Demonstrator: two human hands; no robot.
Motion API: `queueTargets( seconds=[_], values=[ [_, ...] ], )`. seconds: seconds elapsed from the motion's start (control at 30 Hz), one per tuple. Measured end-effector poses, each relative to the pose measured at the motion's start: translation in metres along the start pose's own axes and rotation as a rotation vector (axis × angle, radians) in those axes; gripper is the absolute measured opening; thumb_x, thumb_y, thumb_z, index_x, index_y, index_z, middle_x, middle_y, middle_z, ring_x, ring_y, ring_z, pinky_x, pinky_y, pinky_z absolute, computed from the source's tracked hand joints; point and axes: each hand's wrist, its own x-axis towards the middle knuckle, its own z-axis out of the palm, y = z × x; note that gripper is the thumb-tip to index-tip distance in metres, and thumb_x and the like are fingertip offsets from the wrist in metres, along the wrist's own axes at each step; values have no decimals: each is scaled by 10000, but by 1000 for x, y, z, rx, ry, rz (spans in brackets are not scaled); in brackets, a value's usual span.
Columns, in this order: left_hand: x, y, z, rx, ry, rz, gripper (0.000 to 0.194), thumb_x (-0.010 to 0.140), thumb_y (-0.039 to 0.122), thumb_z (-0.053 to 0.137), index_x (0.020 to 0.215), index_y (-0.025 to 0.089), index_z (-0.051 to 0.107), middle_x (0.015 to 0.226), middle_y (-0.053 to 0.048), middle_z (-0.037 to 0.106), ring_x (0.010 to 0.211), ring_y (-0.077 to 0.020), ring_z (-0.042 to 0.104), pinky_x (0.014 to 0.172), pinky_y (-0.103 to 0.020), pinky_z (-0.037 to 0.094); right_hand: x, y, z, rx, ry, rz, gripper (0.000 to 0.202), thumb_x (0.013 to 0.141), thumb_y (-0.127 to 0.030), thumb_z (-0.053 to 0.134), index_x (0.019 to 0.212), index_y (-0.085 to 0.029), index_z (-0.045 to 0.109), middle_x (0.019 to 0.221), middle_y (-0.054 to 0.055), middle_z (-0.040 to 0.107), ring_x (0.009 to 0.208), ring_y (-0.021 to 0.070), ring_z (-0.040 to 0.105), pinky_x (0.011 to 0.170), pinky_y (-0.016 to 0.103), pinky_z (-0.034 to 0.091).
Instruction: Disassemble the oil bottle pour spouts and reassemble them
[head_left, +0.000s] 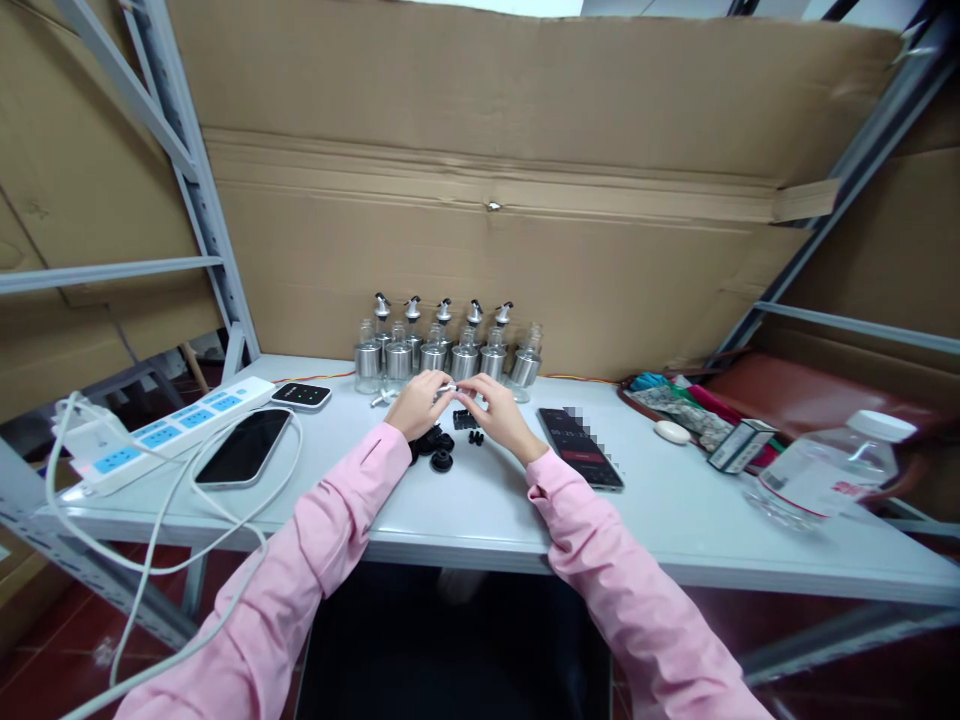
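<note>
My left hand (421, 403) pinches a small silvery piece (448, 387), perhaps part of a pour spout, in front of the bottles. Fingertips of my right hand (495, 412) close together at the right end of that piece, and what they pinch is too small to make out. Beside my left hand lie loose silvery spout parts (385, 397). Round black stoppers (442, 461) lie below the hands, some partly covered by the left one. Small black bits (476, 438) and a cluster of black parts (463, 420) sit near my right hand.
Several glass bottles with steel sleeves (465, 358) stand along the cardboard wall (525, 270), the rear ones with spouts. Phones (246, 447) (577, 450) flank the hands. A power strip (180, 425) with white cables is left; a plastic bottle (825, 470) and small box (741, 446) are right.
</note>
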Motion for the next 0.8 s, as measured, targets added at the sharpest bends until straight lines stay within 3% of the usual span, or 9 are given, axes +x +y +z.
queueTargets(
  seconds=[0.13, 0.23, 0.47, 0.8],
  values=[
    [-1, 0, 4, -107, -7, -38, 75, 842, 214, 459, 876, 167, 508, 813, -23, 546, 729, -147, 518, 668, -254, 413, -1, 0, 2, 0, 20, -10, 236, 875, -320, 472, 900, -170, 652, 782, 50, 583, 719, 143, 531, 701, 252, 416],
    [-1, 0, 3, -90, 15, -4, 73, 834, 218, 476, 875, 168, 510, 841, -28, 535, 766, -150, 516, 692, -252, 412, -1, 0, 3, 31, 32, -6, 233, 867, -307, 478, 853, -161, 659, 751, 43, 593, 681, 133, 520, 675, 250, 405],
    [-1, 1, 2, -55, 0, 30, 92, 860, 235, 466, 861, 168, 529, 817, -20, 520, 754, -147, 505, 679, -247, 398, 3, -4, 6, 365, -26, 281, 319, 816, -418, 490, 706, -144, 609, 680, 22, 579, 666, 129, 523, 631, 244, 395],
    [-1, -3, 7, -129, -12, 26, 68, 848, 228, 499, 876, 167, 513, 838, -19, 528, 771, -143, 527, 696, -238, 418, 5, -3, 9, 593, -61, 449, 339, 728, -490, 553, 668, -157, 556, 617, -13, 530, 602, 102, 476, 561, 229, 361]
  ],
)
